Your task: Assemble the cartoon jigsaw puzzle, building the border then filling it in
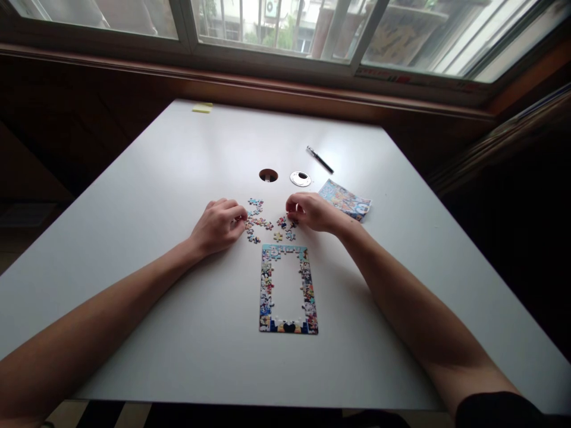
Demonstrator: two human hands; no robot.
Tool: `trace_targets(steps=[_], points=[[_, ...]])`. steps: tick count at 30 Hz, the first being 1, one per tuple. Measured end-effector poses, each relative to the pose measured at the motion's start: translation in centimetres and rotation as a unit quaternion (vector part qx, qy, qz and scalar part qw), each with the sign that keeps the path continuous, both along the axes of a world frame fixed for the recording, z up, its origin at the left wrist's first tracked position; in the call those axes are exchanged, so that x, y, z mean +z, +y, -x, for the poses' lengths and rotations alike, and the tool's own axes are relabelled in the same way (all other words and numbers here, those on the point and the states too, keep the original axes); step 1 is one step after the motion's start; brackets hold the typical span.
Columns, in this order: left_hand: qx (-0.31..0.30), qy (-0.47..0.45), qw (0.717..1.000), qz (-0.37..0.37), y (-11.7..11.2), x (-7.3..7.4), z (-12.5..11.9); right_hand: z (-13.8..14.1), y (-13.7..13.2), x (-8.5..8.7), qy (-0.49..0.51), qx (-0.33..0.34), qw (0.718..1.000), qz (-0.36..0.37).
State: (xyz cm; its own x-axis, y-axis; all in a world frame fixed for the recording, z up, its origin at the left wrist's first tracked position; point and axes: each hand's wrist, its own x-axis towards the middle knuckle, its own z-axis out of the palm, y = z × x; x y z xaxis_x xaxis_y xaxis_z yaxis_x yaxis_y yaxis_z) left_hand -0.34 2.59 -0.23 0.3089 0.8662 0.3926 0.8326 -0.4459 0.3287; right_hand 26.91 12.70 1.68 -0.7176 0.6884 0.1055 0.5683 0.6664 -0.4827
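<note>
Loose jigsaw puzzle pieces point(256, 222) lie in a small scatter near the middle of the white table. My left hand point(219, 226) rests at the left edge of this scatter, fingers curled and tips pressed together at a puzzle piece. On the other side, my right hand point(311, 211) bends its thumb and fingers down over more pieces point(281, 222); whatever lies between those fingertips is hidden. Closer to me is the assembled puzzle border point(266, 297), a colourful upright rectangle with a bare middle. A yellowish piece point(278, 236) sits just above its top edge.
A folded, printed picture sheet point(345, 199) lies beyond my right wrist. Farther back are a black pen point(320, 160), a round cable hole point(268, 175) and its silver cover point(300, 178). A yellow sticky note point(202, 107) is at the far left edge, below the window.
</note>
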Motion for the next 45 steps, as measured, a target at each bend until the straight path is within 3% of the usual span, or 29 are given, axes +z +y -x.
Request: trace_targets(steps=[3,7,11,21,23,27,29,31,35,38,40,45], points=[[-0.003,-0.001,1.0,-0.001,0.0,0.0,0.0,0.6,-0.8,0.9,0.089,-0.013,0.994,0.068],[-0.006,-0.002,1.0,0.002,0.0,0.0,0.0,1.7,-2.8,3.3,0.231,0.041,0.945,0.229],[-0.007,-0.004,1.0,0.002,0.0,0.0,0.0,2.3,-4.4,5.1,0.259,0.076,0.925,0.266],[-0.011,-0.011,1.0,-0.005,0.0,-0.1,0.0,2.1,-4.0,4.7,0.245,0.064,0.937,0.243],[-0.016,-0.01,1.0,-0.005,0.1,-0.1,0.1,2.0,-4.4,5.6,0.234,0.055,0.947,0.215],[-0.024,-0.01,1.0,-0.004,0.1,-0.1,0.2,1.9,-6.7,9.0,0.201,0.08,0.969,0.118],[-0.027,-0.01,1.0,-0.004,0.0,0.0,0.2,1.6,-8.0,9.7,0.191,0.071,0.976,0.078],[-0.03,-0.01,0.999,-0.005,0.0,0.0,0.2,1.0,-8.8,8.5,0.193,0.049,0.978,0.065],[-0.032,-0.006,0.999,-0.008,0.1,-0.1,0.2,-1.0,-9.6,2.4,0.202,0.053,0.974,0.083],[-0.034,-0.009,0.999,-0.012,0.2,-0.2,0.2,-2.3,-10.1,-1.3,0.271,0.001,0.96,0.072],[-0.033,-0.015,0.999,-0.016,0.2,-0.2,0.2,-2.6,-10.6,-2.1,0.281,0.001,0.959,0.047],[-0.03,-0.022,0.999,-0.017,0.2,-0.2,0.2,-2.2,-11.2,-1.6,0.254,0.009,0.967,0.007]])
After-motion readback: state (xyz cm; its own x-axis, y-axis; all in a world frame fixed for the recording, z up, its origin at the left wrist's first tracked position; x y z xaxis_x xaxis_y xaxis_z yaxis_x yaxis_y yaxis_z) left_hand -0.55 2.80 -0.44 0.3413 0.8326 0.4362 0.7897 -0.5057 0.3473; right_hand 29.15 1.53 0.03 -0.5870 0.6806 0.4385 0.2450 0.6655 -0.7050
